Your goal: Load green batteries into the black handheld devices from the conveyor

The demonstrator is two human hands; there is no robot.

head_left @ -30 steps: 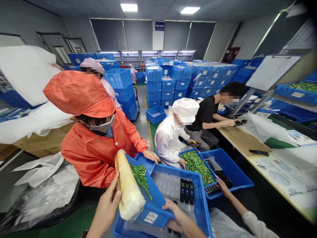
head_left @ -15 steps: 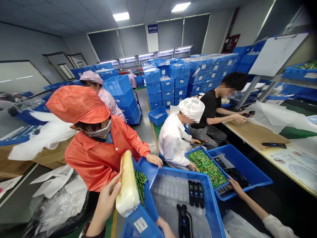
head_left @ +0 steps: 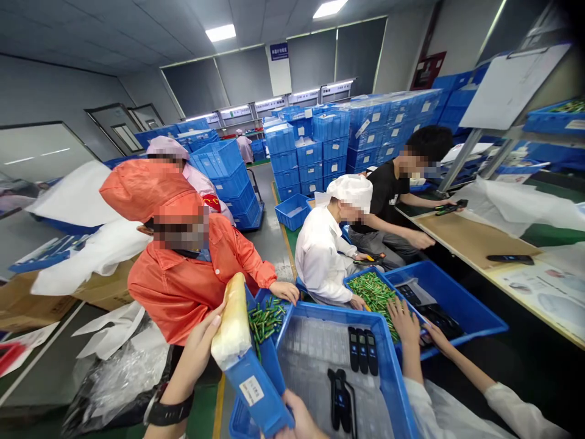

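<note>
A small blue bin (head_left: 258,381) is tipped steeply, and the green cylinders (head_left: 267,317) in it lie at its far end. My left hand (head_left: 196,353) is closed on a cream plastic-wrapped roll (head_left: 233,323) that lies along the bin's left rim. My right hand (head_left: 299,421) grips the bin's near lower corner, its fingers partly hidden. Right beside it stands a large blue bin (head_left: 388,372) lined with a clear tray and holding black remotes (head_left: 359,350). A person in orange (head_left: 192,280) rests a hand on the small bin's far edge.
A co-worker's hands in white sleeves (head_left: 404,323) reach into a bin of green cylinders (head_left: 372,292) at right. Two seated people work by a wooden bench (head_left: 475,241). Stacked blue crates (head_left: 338,140) fill the back. Plastic bags (head_left: 114,378) and cardboard (head_left: 27,305) lie at left.
The small bin has tipped up more steeply and its green cylinders have slid to the far end. The co-worker's hand at right has come forward onto the cylinder bin.
</note>
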